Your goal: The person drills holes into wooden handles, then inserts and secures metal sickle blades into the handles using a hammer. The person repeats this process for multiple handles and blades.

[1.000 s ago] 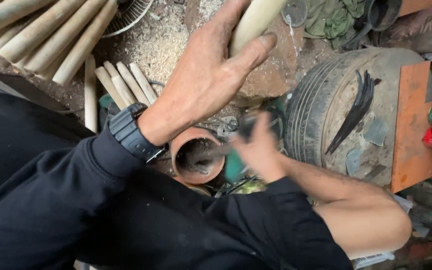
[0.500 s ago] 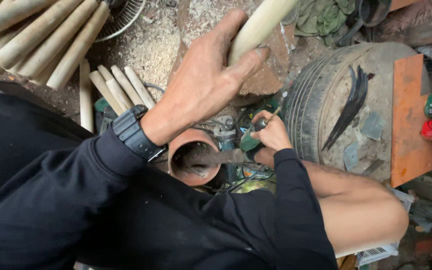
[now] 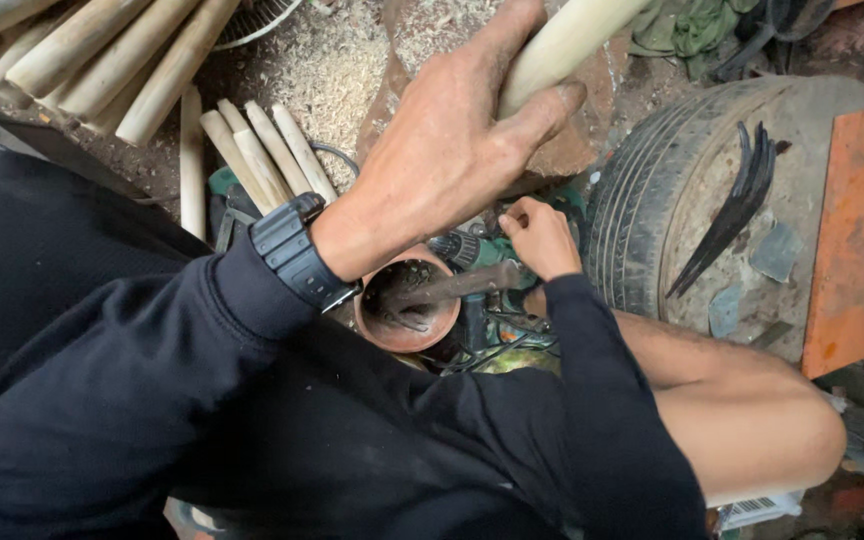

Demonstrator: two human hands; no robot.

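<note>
Left hand (image 3: 442, 165) grips one pale stick (image 3: 562, 45) at twelve o'clock; right hand (image 3: 542, 235) closes around a rusty tool (image 3: 452, 288) in one clay pot (image 3: 407, 310); one orange board (image 3: 852, 240) at three.

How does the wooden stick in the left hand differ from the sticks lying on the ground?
The held stick is gripped by the left hand and lifted; the short sticks lie loose side by side near sawdust. The held one looks thicker. Both are pale, round wood.

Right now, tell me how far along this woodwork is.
Done: peeled pale sticks lie stacked, with shavings on the ground. In hand: the left hand grips a pale stick; the right hand is down among tools beside a clay pot. Left: cannot tell how many remain.
</note>
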